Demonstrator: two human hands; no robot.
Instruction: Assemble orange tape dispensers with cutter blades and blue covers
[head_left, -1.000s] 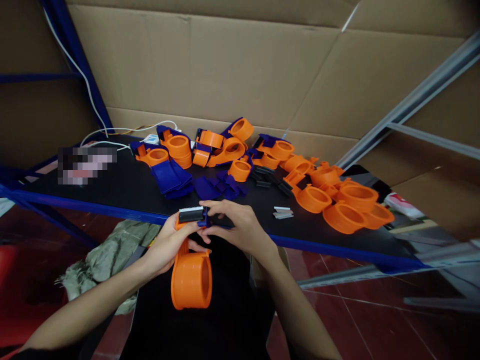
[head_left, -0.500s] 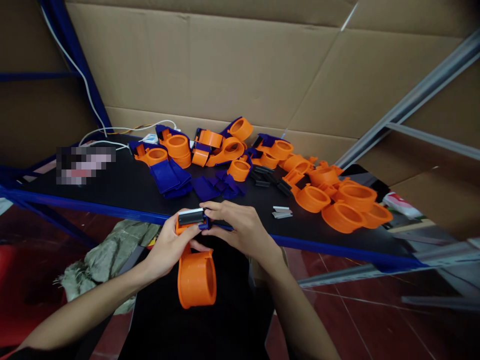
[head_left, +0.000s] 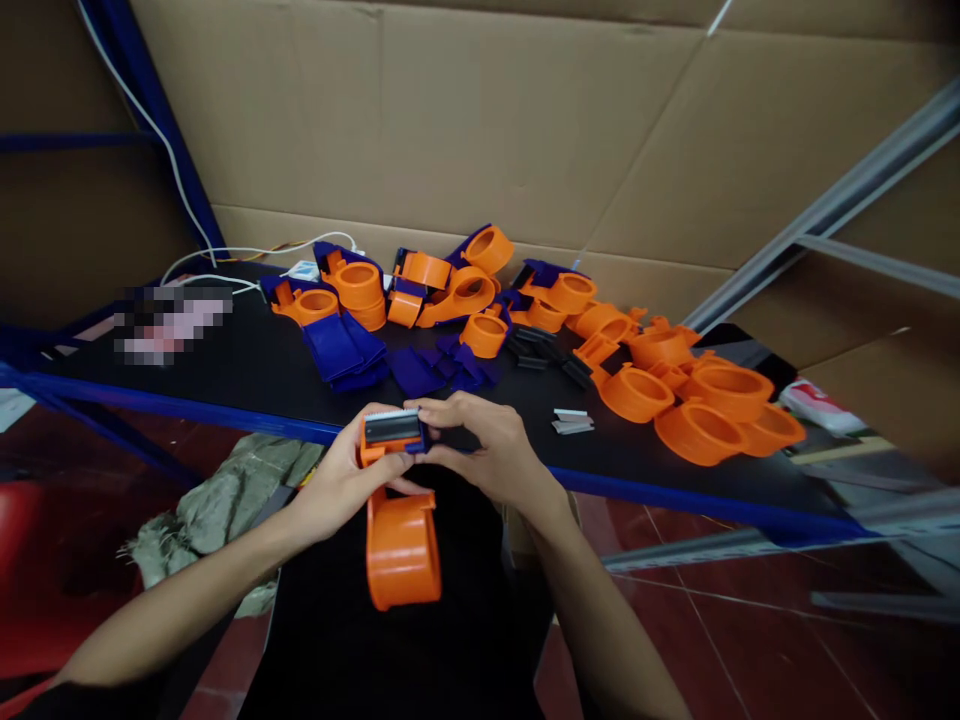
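My left hand (head_left: pixel 341 480) is closed around the head of an orange tape dispenser (head_left: pixel 403 560), whose round hub hangs below in front of my black clothing. Across its head lie a black roller (head_left: pixel 393 428) and a pale toothed blade strip. At the head's right end sits a small dark blue plastic part (head_left: pixel 421 436), pinched by the thumb and fingers of my right hand (head_left: pixel 487 445). The part rests against the orange frame; whether it is locked in place I cannot tell. My right fingertips partly cover it.
On the black tabletop (head_left: pixel 255 400) are orange dispenser bodies (head_left: pixel 701 430), dispensers with blue parts (head_left: pixel 360 285), flat blue pieces (head_left: pixel 341 350), black rollers (head_left: pixel 532 350) and metal blade strips (head_left: pixel 573 420). A blue rail edges the table. Cardboard (head_left: pixel 480 130) stands behind, and white cables run at left.
The blue part has come in closer against the head's right end, with my right fingers pressed nearer to it. The dispenser's head has tilted slightly, and the view has shifted a little.
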